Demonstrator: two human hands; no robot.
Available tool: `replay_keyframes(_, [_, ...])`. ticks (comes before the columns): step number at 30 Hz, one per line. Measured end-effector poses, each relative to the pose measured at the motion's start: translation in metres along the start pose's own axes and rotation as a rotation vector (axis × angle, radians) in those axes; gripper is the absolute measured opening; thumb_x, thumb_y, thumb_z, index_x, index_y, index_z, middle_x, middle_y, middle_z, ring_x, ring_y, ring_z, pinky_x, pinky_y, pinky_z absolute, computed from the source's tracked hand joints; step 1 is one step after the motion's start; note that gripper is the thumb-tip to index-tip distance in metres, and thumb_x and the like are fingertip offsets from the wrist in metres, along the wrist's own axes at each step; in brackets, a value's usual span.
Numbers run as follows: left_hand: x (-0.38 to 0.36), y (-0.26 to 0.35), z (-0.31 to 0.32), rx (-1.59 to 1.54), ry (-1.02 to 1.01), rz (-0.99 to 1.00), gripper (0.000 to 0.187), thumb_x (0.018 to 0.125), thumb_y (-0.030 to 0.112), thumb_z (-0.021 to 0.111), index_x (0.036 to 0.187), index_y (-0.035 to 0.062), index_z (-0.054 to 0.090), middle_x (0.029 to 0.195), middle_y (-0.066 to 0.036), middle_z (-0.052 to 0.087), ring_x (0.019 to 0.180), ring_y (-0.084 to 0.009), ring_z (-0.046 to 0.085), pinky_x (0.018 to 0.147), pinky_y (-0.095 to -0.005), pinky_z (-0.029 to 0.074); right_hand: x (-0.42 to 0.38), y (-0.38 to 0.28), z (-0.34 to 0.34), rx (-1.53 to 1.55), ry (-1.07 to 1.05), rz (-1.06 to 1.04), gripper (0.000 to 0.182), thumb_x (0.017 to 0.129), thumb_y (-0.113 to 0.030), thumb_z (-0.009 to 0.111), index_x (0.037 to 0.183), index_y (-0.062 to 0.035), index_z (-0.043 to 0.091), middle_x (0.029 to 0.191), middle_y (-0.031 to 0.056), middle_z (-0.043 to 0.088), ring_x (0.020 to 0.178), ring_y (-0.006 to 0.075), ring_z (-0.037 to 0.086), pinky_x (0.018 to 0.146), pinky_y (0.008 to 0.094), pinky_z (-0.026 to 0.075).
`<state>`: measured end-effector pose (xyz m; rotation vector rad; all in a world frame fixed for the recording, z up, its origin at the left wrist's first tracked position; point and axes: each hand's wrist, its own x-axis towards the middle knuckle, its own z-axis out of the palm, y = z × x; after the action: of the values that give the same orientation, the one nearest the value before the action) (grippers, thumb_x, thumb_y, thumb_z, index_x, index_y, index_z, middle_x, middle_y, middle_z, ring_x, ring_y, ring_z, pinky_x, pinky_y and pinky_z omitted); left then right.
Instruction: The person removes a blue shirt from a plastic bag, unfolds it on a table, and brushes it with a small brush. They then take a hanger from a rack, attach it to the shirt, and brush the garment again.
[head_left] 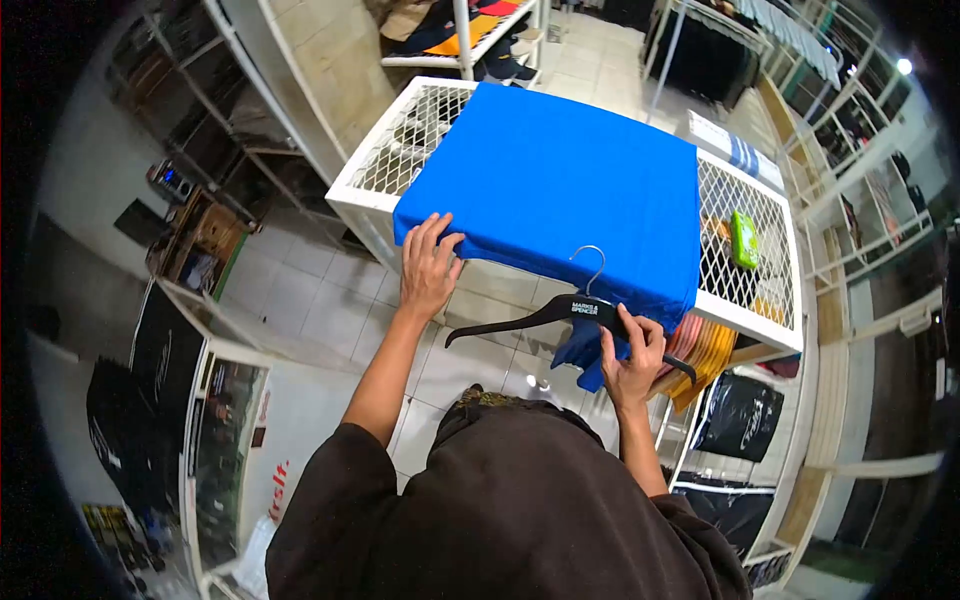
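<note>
A blue cloth garment (pixel 560 180) lies spread over a white mesh-topped table (pixel 765 315), part of it hanging down at the near edge. My left hand (pixel 430 268) rests on the garment's near left corner, fingers a little apart. At the near right, my right hand (pixel 632 358) has its thumb and fingers closed on a black hanger (pixel 520 322) with white lettering. The hanger is in front of the table's near edge, its metal hook pointing up over the blue cloth.
A green packet (pixel 744 240) lies on the mesh at right, with a white and blue package (pixel 735 150) behind it. Folded striped and yellow cloth (pixel 705 350) sits below. Shelving stands at the back and right; a white cabinet (pixel 300 400) is at lower left.
</note>
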<state>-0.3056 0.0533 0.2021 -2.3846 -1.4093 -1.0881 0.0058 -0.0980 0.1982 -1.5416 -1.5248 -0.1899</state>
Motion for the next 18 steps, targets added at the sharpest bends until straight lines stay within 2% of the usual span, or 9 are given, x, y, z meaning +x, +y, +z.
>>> replay_keyframes(2, [0.000, -0.018, 0.006, -0.005, -0.009, 0.101, 0.043, 0.076, 0.005, 0.076, 0.117, 0.0101, 0.065, 0.141, -0.010, 0.056, 0.136, -0.0315, 0.049, 0.111, -0.0505, 0.037, -0.002, -0.015, 0.009, -0.036, 0.013, 0.025, 0.047, 0.077, -0.012, 0.084, 0.123, -0.0122, 0.073, 0.100, 0.0097, 0.063, 0.089, 0.0261, 0.060, 0.080, 0.0382, 0.046])
replay_keyframes(3, [0.004, -0.020, 0.002, -0.064, 0.014, 0.118, 0.034, 0.078, 0.005, 0.073, 0.112, 0.0091, 0.067, 0.136, -0.010, 0.060, 0.132, -0.0303, 0.053, 0.109, -0.0507, 0.039, -0.003, -0.022, 0.014, -0.045, 0.009, 0.035, 0.047, 0.077, -0.012, 0.084, 0.123, -0.0122, 0.073, 0.099, 0.0094, 0.063, 0.089, 0.0261, 0.060, 0.080, 0.0382, 0.046])
replay_keyframes(8, [0.016, -0.034, -0.006, -0.216, 0.002, 0.195, 0.025, 0.079, 0.004, 0.072, 0.104, 0.0082, 0.070, 0.125, -0.010, 0.067, 0.123, -0.0308, 0.060, 0.106, -0.0492, 0.043, -0.019, -0.056, 0.032, -0.095, -0.005, 0.041, 0.048, 0.077, -0.012, 0.084, 0.124, -0.0127, 0.073, 0.100, 0.0086, 0.065, 0.090, 0.0251, 0.060, 0.080, 0.0372, 0.045])
replay_keyframes(11, [0.027, -0.036, -0.010, -0.334, 0.023, 0.193, 0.023, 0.080, 0.004, 0.072, 0.103, 0.0071, 0.070, 0.120, -0.011, 0.068, 0.116, -0.0315, 0.062, 0.101, -0.0458, 0.045, -0.029, -0.072, 0.038, -0.130, -0.017, -0.004, 0.050, 0.077, -0.010, 0.084, 0.125, -0.0116, 0.072, 0.101, 0.0071, 0.067, 0.089, 0.0243, 0.060, 0.078, 0.0370, 0.043])
replay_keyframes(13, [0.029, -0.035, -0.016, -0.421, 0.038, 0.084, 0.022, 0.081, 0.002, 0.073, 0.103, 0.0061, 0.070, 0.109, -0.011, 0.068, 0.104, -0.0315, 0.063, 0.092, -0.0429, 0.049, -0.035, -0.080, 0.043, -0.122, -0.044, -0.016, 0.049, 0.077, -0.008, 0.083, 0.125, -0.0109, 0.073, 0.100, 0.0063, 0.067, 0.088, 0.0237, 0.060, 0.076, 0.0371, 0.043])
replay_keyframes(14, [0.033, -0.033, -0.019, -0.428, 0.042, 0.090, 0.022, 0.081, 0.002, 0.073, 0.103, 0.0061, 0.070, 0.109, -0.011, 0.068, 0.104, -0.0315, 0.063, 0.092, -0.0429, 0.049, -0.036, -0.083, 0.046, -0.117, -0.050, -0.043, 0.050, 0.075, -0.007, 0.083, 0.124, -0.0117, 0.073, 0.100, 0.0055, 0.067, 0.088, 0.0237, 0.060, 0.076, 0.0373, 0.043])
replay_keyframes(16, [0.039, -0.029, -0.027, -0.471, 0.107, 0.058, 0.023, 0.080, 0.000, 0.073, 0.102, 0.0061, 0.070, 0.099, -0.011, 0.066, 0.095, -0.0309, 0.062, 0.083, -0.0420, 0.050, -0.032, -0.086, 0.053, -0.098, -0.088, -0.116, 0.049, 0.074, -0.006, 0.083, 0.122, -0.0123, 0.074, 0.099, 0.0047, 0.067, 0.088, 0.0238, 0.061, 0.075, 0.0373, 0.044])
replay_keyframes(18, [0.040, -0.029, -0.035, -0.495, 0.095, 0.066, 0.022, 0.080, 0.000, 0.073, 0.101, 0.0064, 0.071, 0.097, -0.010, 0.065, 0.093, -0.0305, 0.062, 0.082, -0.0420, 0.050, -0.025, -0.092, 0.061, -0.097, -0.087, -0.136, 0.048, 0.073, -0.007, 0.083, 0.120, -0.0128, 0.074, 0.099, 0.0044, 0.068, 0.087, 0.0243, 0.062, 0.074, 0.0373, 0.045])
